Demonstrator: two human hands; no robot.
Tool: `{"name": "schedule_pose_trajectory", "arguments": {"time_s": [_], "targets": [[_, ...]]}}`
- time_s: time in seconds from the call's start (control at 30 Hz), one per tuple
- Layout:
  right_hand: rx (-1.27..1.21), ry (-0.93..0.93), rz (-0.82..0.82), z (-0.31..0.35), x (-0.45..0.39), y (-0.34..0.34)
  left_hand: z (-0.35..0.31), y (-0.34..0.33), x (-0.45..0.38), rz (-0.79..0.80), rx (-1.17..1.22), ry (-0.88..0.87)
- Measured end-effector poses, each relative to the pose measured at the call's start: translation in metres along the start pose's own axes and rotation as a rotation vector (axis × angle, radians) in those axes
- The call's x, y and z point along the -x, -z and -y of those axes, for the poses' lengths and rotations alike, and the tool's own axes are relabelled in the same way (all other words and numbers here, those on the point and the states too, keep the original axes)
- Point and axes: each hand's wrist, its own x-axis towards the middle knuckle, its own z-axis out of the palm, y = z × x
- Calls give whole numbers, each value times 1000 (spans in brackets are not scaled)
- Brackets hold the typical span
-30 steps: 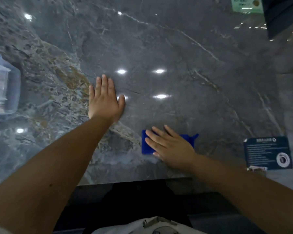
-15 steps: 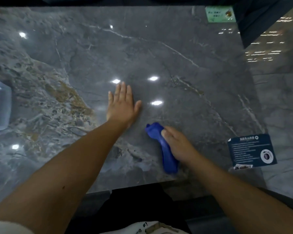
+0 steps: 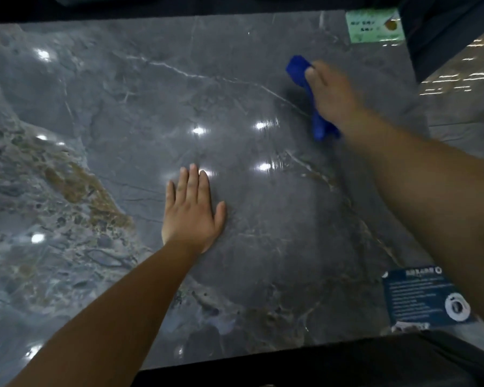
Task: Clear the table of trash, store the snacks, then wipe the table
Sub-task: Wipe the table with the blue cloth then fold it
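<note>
A glossy grey marble table [image 3: 123,113] fills the view. My right hand [image 3: 331,94] is stretched out to the far right part of the table and presses a bunched blue cloth [image 3: 301,71] onto the surface. The cloth shows at my fingertips and again under my wrist. My left hand [image 3: 192,216] lies flat on the middle of the table, fingers spread, holding nothing.
A dark blue printed card [image 3: 419,300] lies at the near right corner of the table. A pale green label [image 3: 375,26] sits at the far right corner. Beyond the right edge is tiled floor [image 3: 464,113].
My right hand has swept the blue cloth from the near edge out to the far right of the table. The left hand stayed flat in place. The clear bin at left has left the view.
</note>
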Motion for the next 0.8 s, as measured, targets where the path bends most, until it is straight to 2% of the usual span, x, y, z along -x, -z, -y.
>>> {"name": "schedule_pose_trajectory", "arguments": {"time_s": [0.1,0.17,0.23,0.37,0.5,0.8], "targets": [[213,200,130,3,-34,-32,1,-2,-1,-11,-6,2],[412,267,230,4,-42,-50,1,-3,-1,-15,-13,0],[552,300,240,-1,-43,-59,1,-4,-1,-19,-22,3],[628,378,280,-6,-19,-58,0,-3,0,-19,-21,3],[686,445,309,-4,51,-64,-1,-2,0,-6,-18,7],[650,541,396,-7,276,-86,0,0,1,-6,2,-8]]}}
